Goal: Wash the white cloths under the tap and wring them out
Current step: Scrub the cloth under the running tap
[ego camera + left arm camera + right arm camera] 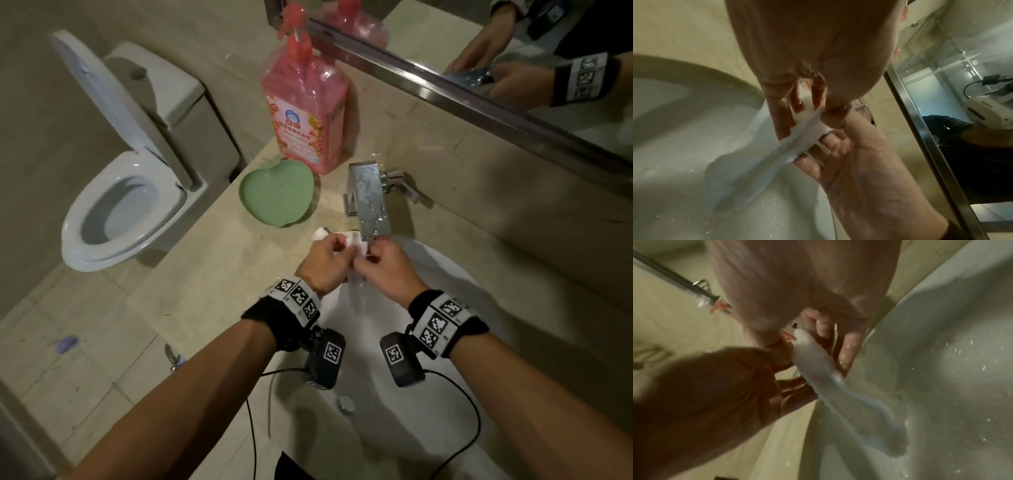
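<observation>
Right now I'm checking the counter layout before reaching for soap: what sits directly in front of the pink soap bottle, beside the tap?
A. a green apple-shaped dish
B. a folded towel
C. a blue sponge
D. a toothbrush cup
A: a green apple-shaped dish lies on the counter just in front of the pink soap bottle, left of the tap.

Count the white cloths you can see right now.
1: a white cloth held between the left hand and right hand, hanging into the sink below the tap. Others may be hidden.

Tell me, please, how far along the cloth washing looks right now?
Midway, by the look of it. Both the left hand and right hand grip one wet white cloth below the tap, over the sink. Wringing looks unfinished; other cloths aren't visible.
</observation>
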Tool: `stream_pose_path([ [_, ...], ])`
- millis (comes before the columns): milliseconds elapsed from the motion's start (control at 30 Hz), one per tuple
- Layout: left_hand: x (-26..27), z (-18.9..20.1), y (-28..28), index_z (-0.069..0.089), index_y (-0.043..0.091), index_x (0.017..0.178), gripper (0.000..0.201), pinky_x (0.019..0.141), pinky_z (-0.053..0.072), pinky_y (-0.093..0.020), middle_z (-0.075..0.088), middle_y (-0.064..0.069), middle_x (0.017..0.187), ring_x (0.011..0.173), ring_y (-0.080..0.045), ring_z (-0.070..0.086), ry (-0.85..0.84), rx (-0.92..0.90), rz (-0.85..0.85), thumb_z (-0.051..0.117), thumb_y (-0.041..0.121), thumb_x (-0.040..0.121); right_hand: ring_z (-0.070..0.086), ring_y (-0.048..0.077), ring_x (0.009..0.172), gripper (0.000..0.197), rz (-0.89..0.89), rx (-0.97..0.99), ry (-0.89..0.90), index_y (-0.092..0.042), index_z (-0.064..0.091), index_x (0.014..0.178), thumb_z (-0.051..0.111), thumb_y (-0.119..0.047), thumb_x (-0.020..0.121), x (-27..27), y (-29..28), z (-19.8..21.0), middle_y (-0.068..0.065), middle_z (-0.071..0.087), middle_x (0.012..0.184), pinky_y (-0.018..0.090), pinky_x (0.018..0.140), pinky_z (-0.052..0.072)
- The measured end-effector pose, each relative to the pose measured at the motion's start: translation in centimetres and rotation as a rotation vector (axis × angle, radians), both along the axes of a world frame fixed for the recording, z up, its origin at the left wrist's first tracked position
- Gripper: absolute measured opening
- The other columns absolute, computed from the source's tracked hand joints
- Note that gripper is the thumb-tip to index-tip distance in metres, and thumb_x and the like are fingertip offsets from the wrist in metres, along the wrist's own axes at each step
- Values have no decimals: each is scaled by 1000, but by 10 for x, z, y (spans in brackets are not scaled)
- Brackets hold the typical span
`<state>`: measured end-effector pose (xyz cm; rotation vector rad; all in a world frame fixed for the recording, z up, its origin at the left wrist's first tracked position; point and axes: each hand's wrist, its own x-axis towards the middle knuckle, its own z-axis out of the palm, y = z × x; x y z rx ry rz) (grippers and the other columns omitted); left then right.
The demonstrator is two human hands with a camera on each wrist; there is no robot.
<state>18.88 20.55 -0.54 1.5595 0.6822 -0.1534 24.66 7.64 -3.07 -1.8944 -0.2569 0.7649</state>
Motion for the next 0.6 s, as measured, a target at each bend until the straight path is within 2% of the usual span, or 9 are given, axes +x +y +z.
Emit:
stream_pose_path([
  [67, 6, -1, -5, 62, 14, 87, 20, 81, 56, -43, 62, -9, 81, 76, -26, 60, 40, -34, -41, 48, 3, 94, 70, 3, 86, 41, 47, -22, -20, -24, 66, 107, 82, -31, 71, 0, -6, 0, -10, 75, 91, 16, 67, 53],
  [167, 7, 1, -11, 58, 11, 97, 20, 66, 57, -25, 63, -9, 90, 77, -18, 64, 67, -170, -83, 50, -3, 85, 67, 8, 89, 30, -87, -119, -54, -25, 57, 108, 75, -15, 85, 11, -18, -3, -9, 68, 97, 13, 58, 48],
  [233, 2, -4, -12, 52, 10, 103, 33, 66, 54, -23, 61, -7, 97, 84, -19, 61, 46, 35, -184, 65, 8, 73, 66, 14, 88, 23, -217, -138, -21, -20, 55, 107, 66, -13, 89, 16, -21, -4, 1, 67, 102, 22, 60, 52],
  [300, -2, -17, -15, 45, 12, 115, 68, 74, 47, -23, 50, -2, 108, 94, -16, 53, 124, 333, -384, 84, 29, 62, 65, 20, 95, 33, -379, -64, 75, -20, 48, 116, 61, -9, 88, 18, -24, -1, 7, 63, 112, 38, 68, 62],
  [367, -7, -29, -24, 34, 13, 128, 98, 87, 47, -28, 37, -1, 119, 104, -16, 47, 199, 440, -520, 90, 45, 54, 64, 25, 98, 47, -490, 64, 152, -30, 39, 122, 55, -4, 88, 19, -29, 1, 7, 57, 114, 46, 69, 64],
  [400, -9, -34, -27, 30, 14, 131, 102, 91, 48, -31, 34, -1, 122, 106, -17, 46, 206, 441, -545, 89, 48, 54, 64, 26, 99, 51, -507, 98, 152, -39, 40, 119, 52, -1, 87, 20, -31, 4, 4, 55, 112, 48, 70, 64],
  [433, -9, -37, -30, 30, 15, 131, 99, 90, 49, -32, 35, -2, 123, 105, -19, 49, 190, 449, -542, 88, 47, 57, 65, 28, 99, 56, -501, 103, 136, -47, 44, 112, 50, 2, 86, 20, -34, 7, 2, 56, 110, 51, 72, 64],
  [500, -4, -41, -31, 39, 11, 127, 71, 83, 48, -33, 48, -8, 120, 98, -26, 56, 101, 574, -522, 78, 36, 73, 66, 30, 101, 62, -462, 74, 96, -53, 56, 95, 47, 7, 83, 22, -39, 10, 1, 60, 110, 55, 74, 63],
  [600, 8, -36, -21, 54, 5, 119, 31, 80, 45, -31, 64, -16, 111, 97, -34, 61, -51, 733, -511, 54, 19, 92, 69, 29, 101, 42, -401, 19, 79, -31, 70, 92, 53, 8, 86, 27, -46, 11, 9, 67, 119, 49, 79, 63],
])
